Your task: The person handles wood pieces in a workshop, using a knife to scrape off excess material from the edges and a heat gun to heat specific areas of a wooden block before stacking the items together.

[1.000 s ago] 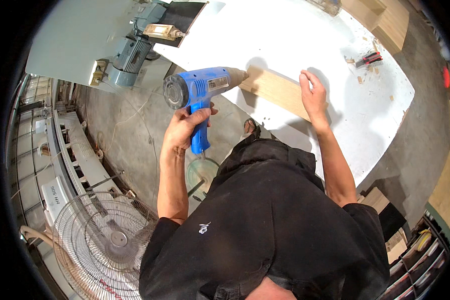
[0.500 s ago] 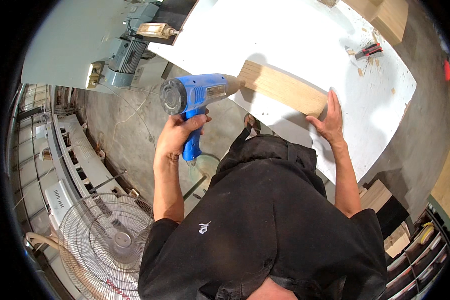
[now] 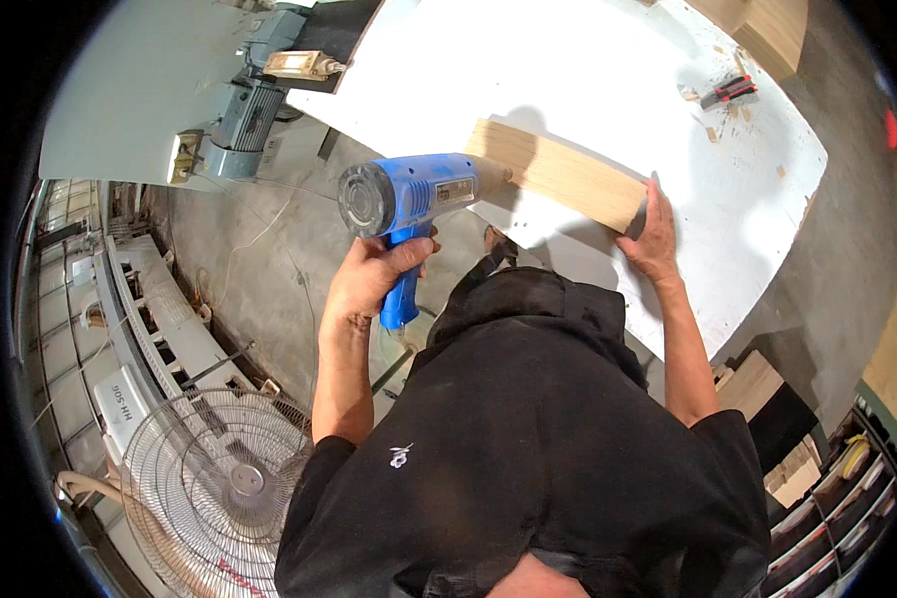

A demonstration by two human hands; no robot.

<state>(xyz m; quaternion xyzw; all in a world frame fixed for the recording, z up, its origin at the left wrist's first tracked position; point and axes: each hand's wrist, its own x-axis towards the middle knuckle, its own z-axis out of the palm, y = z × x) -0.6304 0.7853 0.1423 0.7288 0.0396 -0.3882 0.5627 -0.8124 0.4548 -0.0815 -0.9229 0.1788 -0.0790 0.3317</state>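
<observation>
My left hand is wrapped round the handle of a blue heat gun with a dark round back end. Its metal nozzle points right, over the left part of a pale wooden board. Whether the nozzle touches the wood I cannot tell. The board lies flat and slanted on a white tabletop. At the board's right end, my right hand grips it, thumb at the near corner and fingers along the end.
A red-and-black hand tool lies among wood scraps at the tabletop's right. Wooden blocks stand at the far right corner. Grey motors sit at the upper left. A caged fan stands at the lower left, and a thin cord runs near the floor.
The heat gun has shifted right, its nozzle now further over the board. My right hand's fingers have closed in round the board's right end. The whole view has shifted slightly.
</observation>
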